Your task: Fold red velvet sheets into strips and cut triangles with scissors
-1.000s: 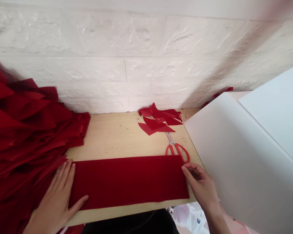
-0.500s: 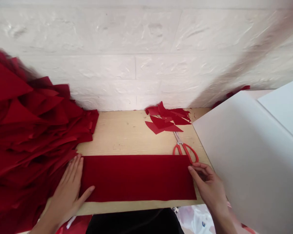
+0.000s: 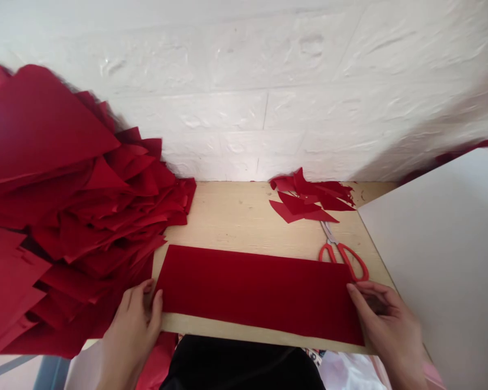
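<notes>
Left hand (image 3: 130,336), spread flat a moment earlier, is now closed to a pinch on the lower left corner of the felt sheet (image 3: 256,292); right hand (image 3: 386,319) is pinched on its right edge. Sheet is kept on the wooden board (image 3: 236,216); scissors (image 3: 341,257) and offcuts (image 3: 309,195) are placed beyond, red pile (image 3: 77,200) at left.

A long rectangular sheet of deep red velvety fabric (image 3: 256,295) lies flat on a pale wooden board (image 3: 244,216).
</notes>
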Demonstrator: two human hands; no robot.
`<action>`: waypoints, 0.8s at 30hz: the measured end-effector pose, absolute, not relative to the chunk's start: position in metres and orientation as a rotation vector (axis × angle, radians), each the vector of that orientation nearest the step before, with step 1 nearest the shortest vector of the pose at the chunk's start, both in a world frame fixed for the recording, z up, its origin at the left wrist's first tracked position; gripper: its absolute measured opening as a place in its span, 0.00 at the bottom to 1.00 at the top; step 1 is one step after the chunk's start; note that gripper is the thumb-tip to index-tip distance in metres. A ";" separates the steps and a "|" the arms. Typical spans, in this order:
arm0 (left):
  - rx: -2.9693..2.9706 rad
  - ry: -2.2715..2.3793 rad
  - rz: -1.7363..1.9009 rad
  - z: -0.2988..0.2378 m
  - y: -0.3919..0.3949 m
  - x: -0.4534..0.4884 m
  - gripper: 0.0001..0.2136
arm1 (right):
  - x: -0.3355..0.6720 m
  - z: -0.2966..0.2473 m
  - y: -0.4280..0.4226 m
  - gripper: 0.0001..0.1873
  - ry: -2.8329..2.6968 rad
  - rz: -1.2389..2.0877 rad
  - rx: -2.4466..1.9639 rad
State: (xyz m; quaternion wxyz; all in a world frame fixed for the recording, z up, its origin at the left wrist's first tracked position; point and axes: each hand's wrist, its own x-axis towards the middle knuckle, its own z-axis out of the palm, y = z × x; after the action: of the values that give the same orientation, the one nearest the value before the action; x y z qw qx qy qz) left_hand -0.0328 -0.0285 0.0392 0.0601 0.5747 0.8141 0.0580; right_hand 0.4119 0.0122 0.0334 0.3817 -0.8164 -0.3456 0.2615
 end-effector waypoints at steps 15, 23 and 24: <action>1.299 2.486 0.178 0.062 -0.008 -0.036 0.15 | 0.389 0.036 0.002 0.23 -1.014 0.673 -1.973; 1.304 2.495 0.308 0.070 -0.006 -0.027 0.16 | 0.370 0.040 0.025 0.19 -1.100 0.758 -1.820; 1.298 2.485 0.330 0.070 -0.005 -0.025 0.16 | 0.370 0.038 0.027 0.19 -1.097 0.781 -1.795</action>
State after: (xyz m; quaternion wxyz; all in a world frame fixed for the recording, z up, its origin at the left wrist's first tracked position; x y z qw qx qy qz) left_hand -0.0253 -0.0047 0.0699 0.1587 0.4540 0.8691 0.1154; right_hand 0.3700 0.0275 0.0381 0.4340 -0.7206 -0.4405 0.3136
